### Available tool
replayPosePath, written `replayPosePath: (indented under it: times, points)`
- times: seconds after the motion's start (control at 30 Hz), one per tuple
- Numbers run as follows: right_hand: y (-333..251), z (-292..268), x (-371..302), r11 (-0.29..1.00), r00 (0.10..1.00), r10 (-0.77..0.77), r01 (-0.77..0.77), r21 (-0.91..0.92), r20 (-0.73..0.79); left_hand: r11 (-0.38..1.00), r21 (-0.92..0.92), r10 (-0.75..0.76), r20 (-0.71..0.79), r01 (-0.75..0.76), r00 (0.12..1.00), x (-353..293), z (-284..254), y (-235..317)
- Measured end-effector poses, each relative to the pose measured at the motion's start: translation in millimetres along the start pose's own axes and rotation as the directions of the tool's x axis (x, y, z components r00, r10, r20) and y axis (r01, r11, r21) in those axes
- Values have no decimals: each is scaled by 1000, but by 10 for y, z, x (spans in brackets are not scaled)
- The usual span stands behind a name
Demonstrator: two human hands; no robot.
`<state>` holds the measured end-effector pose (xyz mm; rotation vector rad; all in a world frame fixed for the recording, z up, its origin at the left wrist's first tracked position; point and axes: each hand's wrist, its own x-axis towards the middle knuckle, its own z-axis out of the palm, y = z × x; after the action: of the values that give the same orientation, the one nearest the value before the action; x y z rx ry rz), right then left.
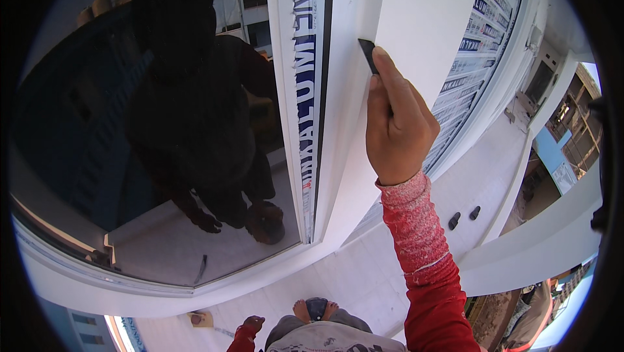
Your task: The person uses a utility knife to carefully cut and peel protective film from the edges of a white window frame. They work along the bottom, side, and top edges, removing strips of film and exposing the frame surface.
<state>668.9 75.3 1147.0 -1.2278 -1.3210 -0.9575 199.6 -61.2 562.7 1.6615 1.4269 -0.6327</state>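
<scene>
Black flat piece [366, 55], its tip slanting to a point, lies against the near edge of the white column [416, 20]; its lower end disappears behind fingers, so its full shape cannot be told. The right hand [402, 118] pinches it between thumb and forefinger, the remaining fingers curled and partly hidden, with the red sleeve [422, 241] running below the column. Just left of the column stands a window frame [284, 59] bearing printed film [305, 98], cut off at the top. Its dark glass [71, 150] mirrors a figure whose details sink into shadow. Right of the column, film-covered slats [478, 46] are partly covered by the hand. Well below the column, the left hand [254, 322] hangs small and dim; whether it holds anything I cannot tell. Bare feet [302, 311] flank a dark item [316, 308] too obscured to identify. Farther off, right of the column's base, dark sandals [455, 221] lie on pale floor [439, 189].
</scene>
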Motion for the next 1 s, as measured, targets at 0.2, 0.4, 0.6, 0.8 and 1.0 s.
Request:
replayPosePath:
  times: [0.2, 0.4, 0.6, 0.8, 1.0]
  points:
    - [-14, -7, -107, 999, 998, 50, -50, 21, 32, 981, -190, -44, -40, 36, 998, 6, 25, -16]
    - [-3, 8, -190, 998, 999, 42, -43, 40, 22, 975, -220, -44, -73, 27, 996, -31, 37, -18]
    - [6, 14, -268, 998, 999, 46, -47, 37, 29, 965, -256, -76, -42, 63, 996, -60, 67, -15]
    - [21, 24, -358, 997, 997, 66, -67, 40, 45, 978, -207, -21, -65, 7, 998, -55, 142, -47]
    - [43, 30, -430, 997, 997, 51, -53, 47, 51, 969, -239, -74, -61, 57, 995, -74, 181, -67]
